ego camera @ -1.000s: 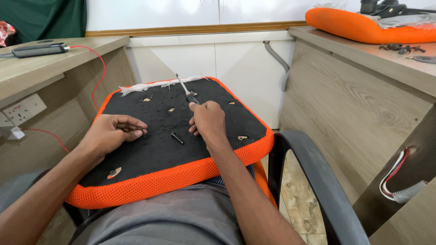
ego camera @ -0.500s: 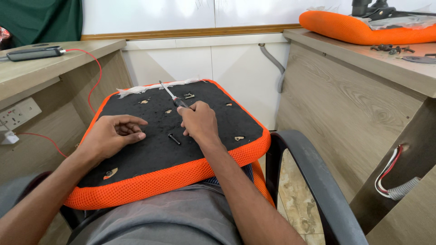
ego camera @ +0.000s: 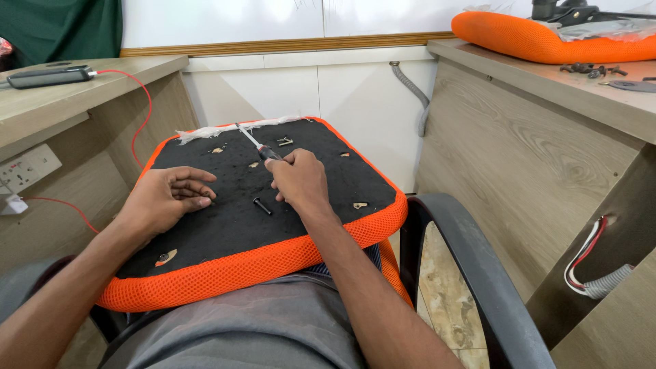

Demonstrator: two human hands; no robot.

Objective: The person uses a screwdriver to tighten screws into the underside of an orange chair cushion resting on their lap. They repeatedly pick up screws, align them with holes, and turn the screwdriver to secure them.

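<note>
An orange mesh seat cushion (ego camera: 225, 270) lies upside down across my lap, its black underside facing up. My right hand (ego camera: 299, 181) grips a screwdriver (ego camera: 254, 143) whose shaft points up and to the left over the black surface. My left hand (ego camera: 164, 199) rests flat on the black underside at the left, fingers loosely curled and holding nothing. A small black cylinder (ego camera: 262, 206) lies loose on the underside just left of my right hand. Several metal brackets, one near the front left (ego camera: 165, 257) and one at the right (ego camera: 359, 205), sit on the underside.
A black chair armrest (ego camera: 471, 273) curves at my right. Wooden desks stand on both sides; the right one carries a second orange cushion (ego camera: 547, 41) and loose screws (ego camera: 588, 68). A red cable (ego camera: 140, 89) hangs from a dark device (ego camera: 48, 76) on the left desk, near a wall socket (ego camera: 24, 167).
My right hand has drawn slightly toward me and to the left with the screwdriver, whose shaft now tilts more to the left. My left hand stays on the underside.
</note>
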